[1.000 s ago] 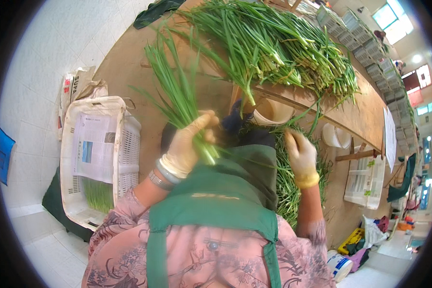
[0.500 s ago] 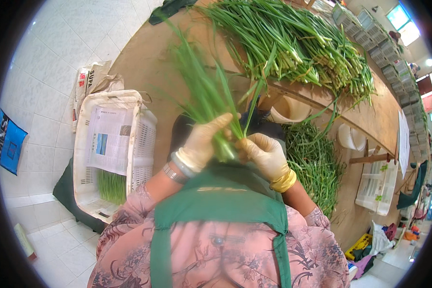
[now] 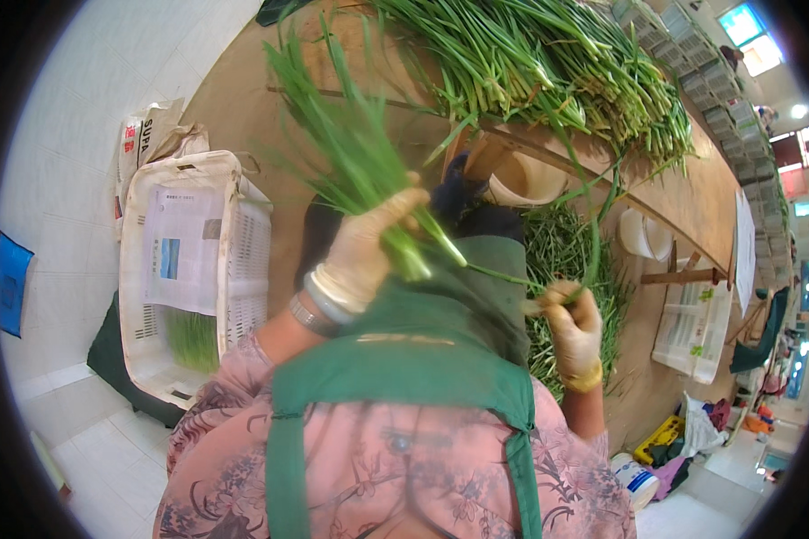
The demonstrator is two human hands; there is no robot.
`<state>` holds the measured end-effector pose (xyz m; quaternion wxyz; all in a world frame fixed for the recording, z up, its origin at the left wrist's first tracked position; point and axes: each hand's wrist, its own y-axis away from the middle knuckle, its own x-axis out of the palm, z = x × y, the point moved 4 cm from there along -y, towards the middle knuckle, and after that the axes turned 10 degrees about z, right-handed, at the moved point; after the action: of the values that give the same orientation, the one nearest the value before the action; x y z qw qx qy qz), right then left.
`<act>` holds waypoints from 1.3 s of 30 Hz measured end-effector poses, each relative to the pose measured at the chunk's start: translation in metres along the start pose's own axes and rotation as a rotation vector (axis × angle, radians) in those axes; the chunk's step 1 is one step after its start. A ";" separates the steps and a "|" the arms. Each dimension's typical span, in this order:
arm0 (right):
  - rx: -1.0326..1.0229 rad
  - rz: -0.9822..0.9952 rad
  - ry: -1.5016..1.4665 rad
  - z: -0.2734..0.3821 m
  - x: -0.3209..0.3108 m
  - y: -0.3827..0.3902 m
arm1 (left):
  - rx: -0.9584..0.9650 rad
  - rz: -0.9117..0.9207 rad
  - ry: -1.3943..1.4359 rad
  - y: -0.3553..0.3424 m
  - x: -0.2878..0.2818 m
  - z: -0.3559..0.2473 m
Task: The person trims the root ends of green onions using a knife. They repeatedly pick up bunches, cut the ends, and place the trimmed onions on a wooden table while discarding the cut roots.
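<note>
My gloved left hand [image 3: 364,242] is closed round a bunch of garlic chives [image 3: 342,135], their pale cut ends [image 3: 413,259] pointing down toward my lap and the green tops fanning up, smeared by motion. One pale stem juts out to the right of the bunch. Off to the right, my gloved right hand [image 3: 573,328] pinches a thin green chive leaf [image 3: 503,276], which stretches from near that stem to my fingers. Over my lap lies a green apron [image 3: 404,382]. A big heap of chives [image 3: 548,72] covers part of the wooden table [image 3: 674,202] ahead.
Loose leaves [image 3: 566,247] are piled on the floor at right, below my right hand. At left stands a white plastic crate [image 3: 253,251], with newspaper [image 3: 180,242] and upright chives [image 3: 191,341] inside. White buckets [image 3: 647,235] sit under the table. Another white crate [image 3: 692,337] is farther right.
My right hand has pulled away from the bunch, down and to the right, with a leaf in its fingers. My left hand keeps the chives and has shifted slightly left.
</note>
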<state>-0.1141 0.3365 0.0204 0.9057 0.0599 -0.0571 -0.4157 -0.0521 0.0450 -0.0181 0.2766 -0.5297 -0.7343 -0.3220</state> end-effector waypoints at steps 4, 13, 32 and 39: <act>0.401 -0.166 0.696 -0.044 -0.111 0.030 | 0.025 0.100 0.123 0.008 -0.005 -0.014; -0.774 0.069 1.042 0.124 0.101 -0.151 | 0.042 0.264 0.049 0.046 -0.008 -0.025; -0.551 -0.110 1.168 0.107 0.065 -0.136 | 0.075 0.230 0.137 0.025 -0.011 -0.032; -0.042 0.080 0.172 0.009 0.087 -0.049 | -0.042 0.087 0.060 0.025 -0.001 0.012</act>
<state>-0.0959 0.2380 0.0264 0.9241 0.0740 0.0272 -0.3739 -0.0289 0.0596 -0.0222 0.3010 -0.5567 -0.6952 -0.3408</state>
